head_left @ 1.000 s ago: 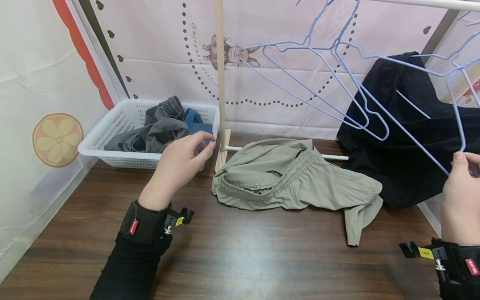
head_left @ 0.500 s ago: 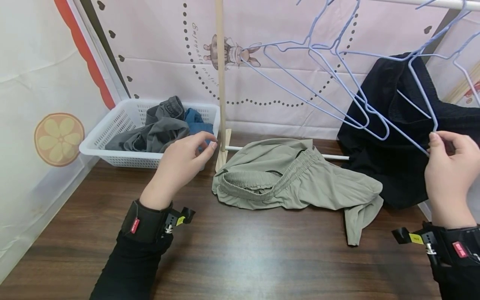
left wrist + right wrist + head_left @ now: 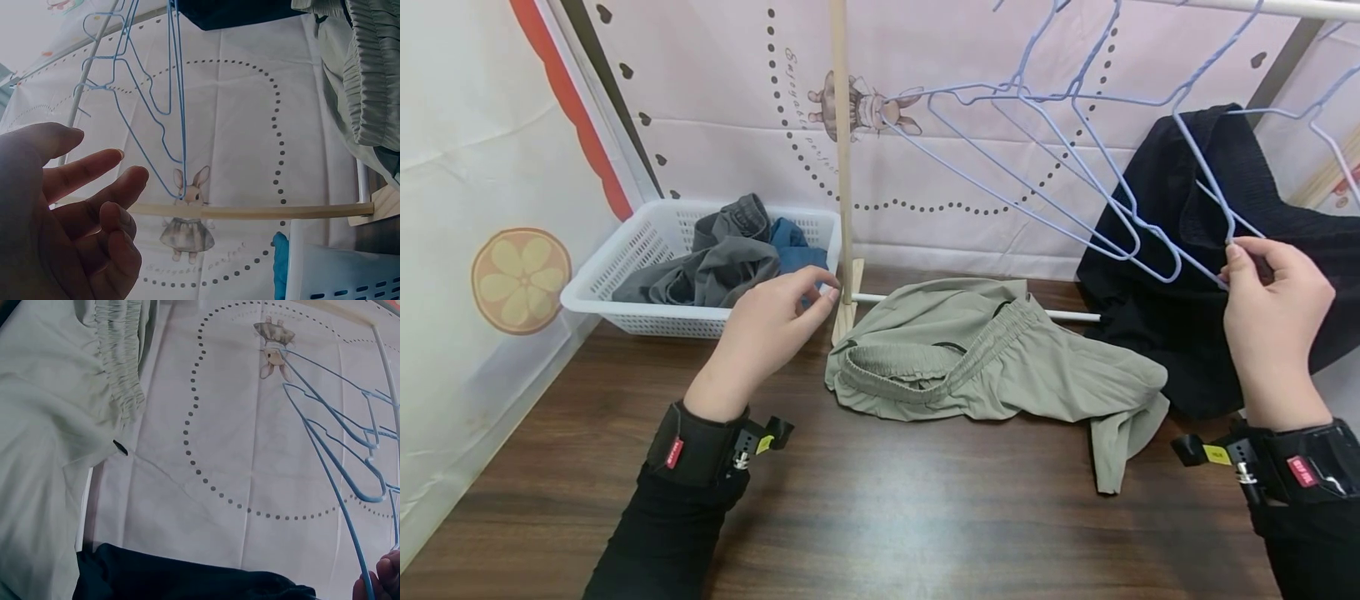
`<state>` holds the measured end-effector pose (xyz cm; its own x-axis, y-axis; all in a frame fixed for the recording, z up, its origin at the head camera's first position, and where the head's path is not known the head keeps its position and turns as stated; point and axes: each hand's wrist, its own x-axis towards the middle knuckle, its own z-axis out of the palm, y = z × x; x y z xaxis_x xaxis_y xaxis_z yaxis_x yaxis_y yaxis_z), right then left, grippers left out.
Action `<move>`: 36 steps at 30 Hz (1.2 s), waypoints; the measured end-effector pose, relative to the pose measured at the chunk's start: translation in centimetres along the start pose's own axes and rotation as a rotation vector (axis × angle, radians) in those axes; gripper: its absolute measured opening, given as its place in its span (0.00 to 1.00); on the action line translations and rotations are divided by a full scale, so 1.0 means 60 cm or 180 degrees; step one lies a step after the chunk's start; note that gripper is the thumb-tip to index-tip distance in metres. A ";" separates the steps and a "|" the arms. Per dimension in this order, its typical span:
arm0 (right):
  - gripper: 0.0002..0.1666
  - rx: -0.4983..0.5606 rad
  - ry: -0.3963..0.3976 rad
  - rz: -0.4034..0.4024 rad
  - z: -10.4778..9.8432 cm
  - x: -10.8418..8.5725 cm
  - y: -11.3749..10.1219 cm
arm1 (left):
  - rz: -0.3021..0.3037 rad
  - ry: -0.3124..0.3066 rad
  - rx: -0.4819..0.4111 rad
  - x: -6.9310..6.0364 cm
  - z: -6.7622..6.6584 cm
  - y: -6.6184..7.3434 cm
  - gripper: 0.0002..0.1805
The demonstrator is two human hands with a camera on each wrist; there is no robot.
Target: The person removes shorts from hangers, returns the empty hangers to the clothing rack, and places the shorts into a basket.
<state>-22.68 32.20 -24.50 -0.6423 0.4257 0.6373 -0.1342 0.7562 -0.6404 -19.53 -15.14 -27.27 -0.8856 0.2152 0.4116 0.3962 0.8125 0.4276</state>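
Blue hanger point(image 3: 1180, 90) is hanging at the right of the head view, its neck running up to the white rod point(image 3: 1307, 8), and the right hand point(image 3: 1273, 300) is pinching its lower corner between thumb and fingers. Writing-wise, the pink backdrop point(image 3: 955, 50) is showing a line of script point(image 3: 808, 125) that's looking like "Enjoyable perfect", curving beside a printed rabbit point(image 3: 880, 108); the red tags point(image 3: 674, 453) on the wrist straps are staying too small for me to read. Brown wood-grain tabletop point(image 3: 887, 517) is holding the sage-green pants point(image 3: 1000, 358) and, back left, a white basket point(image 3: 655, 321) with grey cloth point(image 3: 722, 267) and blue cloth point(image 3: 792, 242) in it. White sheeting point(image 3: 475, 150) with an orange-slice print point(image 3: 522, 282) is covering the left side, and a black garment point(image 3: 1157, 208) is hanging behind the pinched corner. Left wrist cam's the one showing the left hand point(image 3: 87, 219) properly: fingers are sitting loosely parted, holding nothing. Rabbit's standing upright there but upside down in the right wrist view, where only fingertips point(image 3: 387, 565) are peeking in.
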 end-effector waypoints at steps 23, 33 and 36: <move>0.18 0.0131 -0.0375 0.0023 0.021 0.018 -0.018 | 0.0180 0.0033 -0.0041 0.001 0.012 0.009 0.14; 0.17 0.0268 -0.0305 0.0090 0.025 0.013 -0.014 | 0.0175 -0.0013 -0.0015 0.001 0.011 0.011 0.15; 0.17 0.0137 -0.0162 0.0046 0.024 0.011 -0.016 | 0.0180 -0.0013 -0.0022 0.001 0.011 0.010 0.15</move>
<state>-24.04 31.04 -24.07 -0.6817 0.4097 0.6061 -0.1564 0.7277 -0.6678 -19.50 -14.25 -27.54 -0.8627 0.2629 0.4320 0.4473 0.7953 0.4092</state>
